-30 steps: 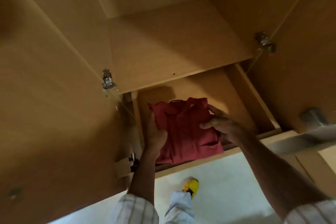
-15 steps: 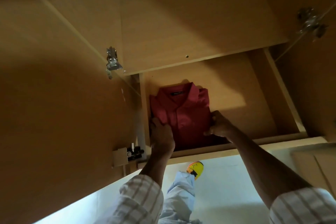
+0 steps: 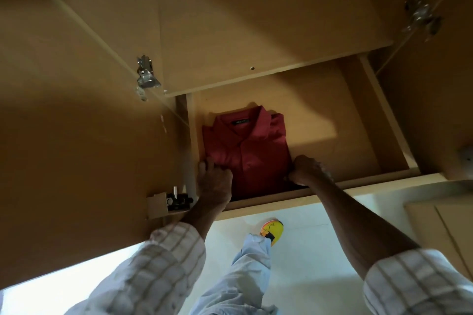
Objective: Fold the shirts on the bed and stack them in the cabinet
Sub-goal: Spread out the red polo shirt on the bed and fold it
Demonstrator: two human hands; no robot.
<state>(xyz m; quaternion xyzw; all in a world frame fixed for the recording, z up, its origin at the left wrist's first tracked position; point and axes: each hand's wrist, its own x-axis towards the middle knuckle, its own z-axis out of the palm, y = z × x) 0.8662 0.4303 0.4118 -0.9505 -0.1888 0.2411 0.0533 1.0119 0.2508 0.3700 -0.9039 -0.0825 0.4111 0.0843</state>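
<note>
You are looking down into a cabinet (image 3: 256,20) of smooth tan board, its two doors swung open to left and right, with a metal hinge (image 3: 146,74) on the left side and another at the far right. A flat shelf (image 3: 268,41) juts out above the bottom compartment (image 3: 332,115), a shallow box with plain board walls and a low front lip. In that compartment lies one folded red shirt (image 3: 247,146), a soft rectangle with its collar at the far end and a dark label inside the neck; it sits against the left wall, leaving the right half of the floor bare. Your left hand (image 3: 216,183) rests on the shirt's near-left corner, fingers curled over the cloth edge. Your right hand (image 3: 305,170) is at the near-right corner, fingers bent and tucked at the shirt's edge, though you cannot tell whether they pinch the fabric. Both forearms reach out of rolled checked sleeves (image 3: 163,263). Below, a pale floor (image 3: 320,250) shows a yellow shoe (image 3: 272,231).
</note>
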